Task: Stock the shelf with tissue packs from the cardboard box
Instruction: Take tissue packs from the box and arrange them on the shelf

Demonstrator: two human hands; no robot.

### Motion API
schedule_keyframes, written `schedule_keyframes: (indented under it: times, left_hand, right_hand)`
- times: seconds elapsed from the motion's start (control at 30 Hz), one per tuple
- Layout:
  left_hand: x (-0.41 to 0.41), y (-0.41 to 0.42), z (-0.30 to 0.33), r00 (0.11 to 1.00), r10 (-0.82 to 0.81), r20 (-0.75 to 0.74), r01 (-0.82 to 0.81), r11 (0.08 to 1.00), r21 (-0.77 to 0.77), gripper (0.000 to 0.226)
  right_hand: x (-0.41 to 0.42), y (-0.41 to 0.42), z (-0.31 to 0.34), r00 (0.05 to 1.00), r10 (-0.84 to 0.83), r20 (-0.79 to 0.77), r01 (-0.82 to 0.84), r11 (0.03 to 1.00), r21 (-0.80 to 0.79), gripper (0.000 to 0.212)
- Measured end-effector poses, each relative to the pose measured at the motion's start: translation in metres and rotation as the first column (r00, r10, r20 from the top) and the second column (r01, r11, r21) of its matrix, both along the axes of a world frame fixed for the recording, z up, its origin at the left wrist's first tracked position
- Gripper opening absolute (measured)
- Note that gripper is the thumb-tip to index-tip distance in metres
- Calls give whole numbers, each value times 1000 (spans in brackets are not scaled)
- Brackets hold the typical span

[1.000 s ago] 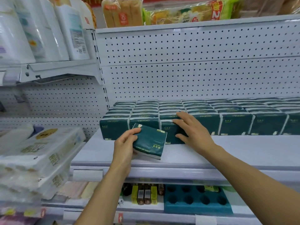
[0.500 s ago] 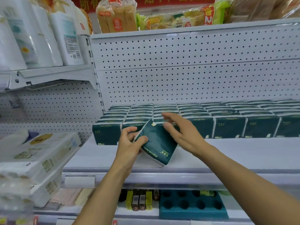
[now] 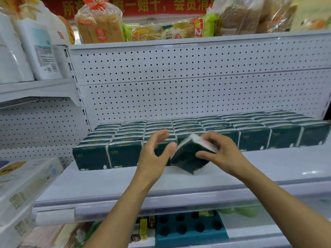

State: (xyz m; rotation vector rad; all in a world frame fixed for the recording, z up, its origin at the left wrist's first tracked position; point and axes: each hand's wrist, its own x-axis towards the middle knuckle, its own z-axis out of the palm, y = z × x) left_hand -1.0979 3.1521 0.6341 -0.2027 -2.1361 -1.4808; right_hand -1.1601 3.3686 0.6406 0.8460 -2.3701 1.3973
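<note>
One loose tissue pack [image 3: 189, 156], tilted and motion-blurred, pinched in the right hand [image 3: 221, 154]. Left hand [image 3: 154, 154] released, fingers straight beside it. Front row on the shelf [image 3: 107, 183]: seven packs, two partly hidden.

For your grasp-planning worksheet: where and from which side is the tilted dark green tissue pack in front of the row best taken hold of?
Grip the tilted tissue pack across its narrow thickness at the raised upper end, coming from the right, as the right hand does. It probably suits because its low corner points at the shelf and the row blocks behind.
</note>
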Motion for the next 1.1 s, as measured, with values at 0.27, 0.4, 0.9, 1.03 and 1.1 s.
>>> schedule_keyframes:
  times: [0.27, 0.4, 0.9, 1.03, 1.1]
  left_hand:
    - [-43, -43, -27, 897, 423, -131, -346, 485, -803, 77]
    - [-52, -45, -26, 888, 440, -129, -290, 320, -902, 86]
    - [-61, -44, -27, 875, 449, -180, -330, 282, -901, 80]
    - [-57, -39, -24, 886, 449, -117, -277, 310, -909, 86]
    - [-49, -32, -22, 887, 450, -98, -266, 327, -907, 87]
  right_hand:
    - [-24, 30, -46, 947, -200, 252, 252, 948, -195, 10]
    - [-35, 16, -43, 929, -326, 175, 339, 939, -50, 24]
    - [-46, -23, -44, 851, -514, 109, 501, 856, 128, 32]
    - [-43, -17, -44, 828, -540, 152, 514, 839, 180, 40]
    - [-36, -14, -44, 824, -550, 137, 522, 830, 198, 51]
